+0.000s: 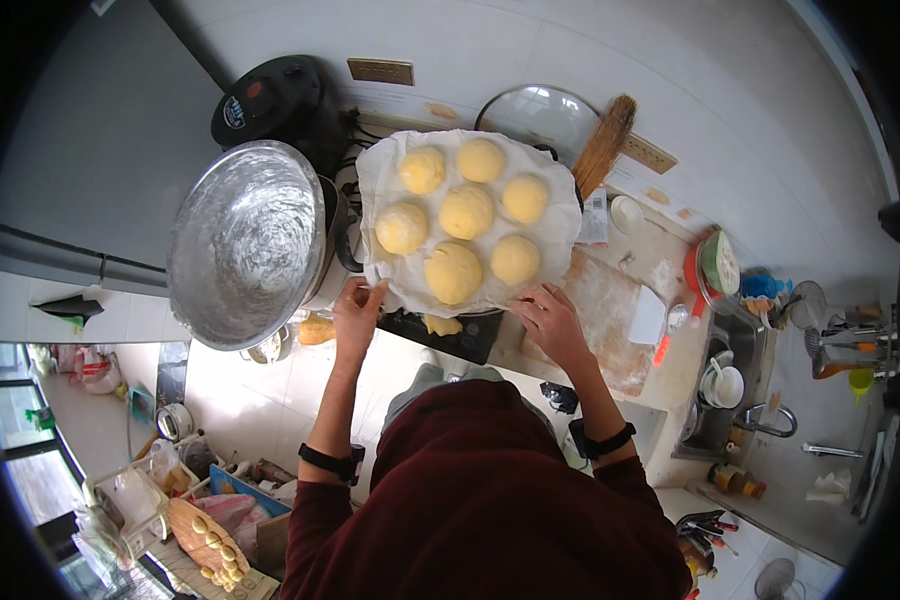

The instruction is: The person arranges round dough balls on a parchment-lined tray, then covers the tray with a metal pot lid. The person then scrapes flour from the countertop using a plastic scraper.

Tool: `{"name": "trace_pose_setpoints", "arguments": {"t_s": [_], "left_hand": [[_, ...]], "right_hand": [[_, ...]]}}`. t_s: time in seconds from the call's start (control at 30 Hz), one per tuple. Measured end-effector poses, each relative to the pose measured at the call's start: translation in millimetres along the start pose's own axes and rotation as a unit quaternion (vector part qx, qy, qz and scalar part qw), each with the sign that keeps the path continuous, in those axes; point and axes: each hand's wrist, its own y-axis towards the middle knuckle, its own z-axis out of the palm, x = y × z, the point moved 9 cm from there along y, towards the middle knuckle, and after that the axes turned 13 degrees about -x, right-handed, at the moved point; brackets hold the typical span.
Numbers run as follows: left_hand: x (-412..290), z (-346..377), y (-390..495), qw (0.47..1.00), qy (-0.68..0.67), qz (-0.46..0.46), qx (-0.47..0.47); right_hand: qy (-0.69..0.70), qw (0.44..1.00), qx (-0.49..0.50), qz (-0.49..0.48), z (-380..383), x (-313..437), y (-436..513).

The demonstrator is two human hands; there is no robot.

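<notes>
Several round yellow dough balls (pixel 466 213) sit spaced apart on a white steamer cloth (pixel 559 225). Beneath the cloth is a round pot or steamer, mostly hidden, with a black handle (pixel 347 244) showing at its left. My left hand (pixel 355 319) pinches the near left edge of the cloth between thumb and fingers. At the near right edge, my right hand (pixel 551 319) holds the cloth with its fingertips. A small yellow dough piece (pixel 442 325) shows just below the cloth's near edge, by the black cooktop (pixel 465 337).
A large metal bowl (pixel 247 247), whitish inside, stands at left before a black-lidded appliance (pixel 270 105). Behind the cloth are a glass lid (pixel 536 112) and a straw brush (pixel 606 142). Rightward lie a floury board (pixel 607 322), a white scraper (pixel 647 315) and a sink (pixel 746 341) with bowls.
</notes>
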Motion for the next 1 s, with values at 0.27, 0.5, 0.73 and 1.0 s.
{"name": "trace_pose_setpoints", "arguments": {"t_s": [0.27,0.5,0.73,1.0], "left_hand": [[-49.9,-32.4,-8.6,0.955,0.145,0.228,-0.123],[-53.0,-33.0,-15.3,0.948,0.204,0.224,-0.1],[-98.7,-27.8,-33.5,0.905,0.272,0.305,-0.118],[-161.6,49.0,48.8,0.849,0.333,0.391,-0.125]], "right_hand": [[0.021,1.0,-0.018,0.004,-5.3,0.6,-2.7],[0.048,0.999,-0.011,0.01,-7.4,-2.7,0.6],[0.088,0.99,0.041,0.099,-8.0,-10.3,3.3],[0.126,0.978,-0.035,0.159,-32.4,-26.7,20.9]]}}
